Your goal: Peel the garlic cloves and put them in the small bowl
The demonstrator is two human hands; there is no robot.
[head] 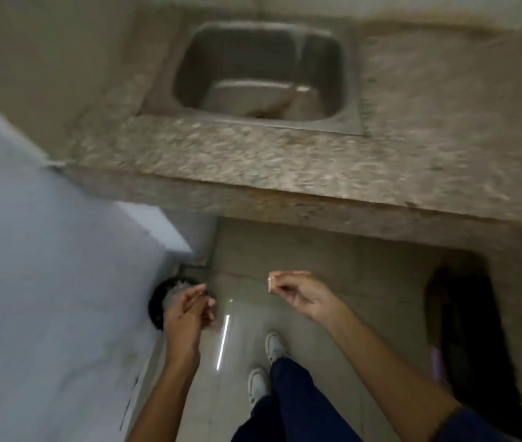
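Pinching a small pale piece (271,283), probably a garlic clove or its skin, your right hand (298,293) holds it upright at the fingertips. Your left hand (188,311) hangs loosely curled, apparently empty, over a dark bin (157,303). No small bowl is visible.

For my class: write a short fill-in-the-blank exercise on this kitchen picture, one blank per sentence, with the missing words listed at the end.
1. The right hand pinches a small pale piece between thumb and ____.
2. The steel sink is set into a speckled stone ____.
3. The left hand is held above a round black ____ on the floor.
4. The person wears white ____ and dark trousers.

Missing words: finger; countertop; bin; shoes
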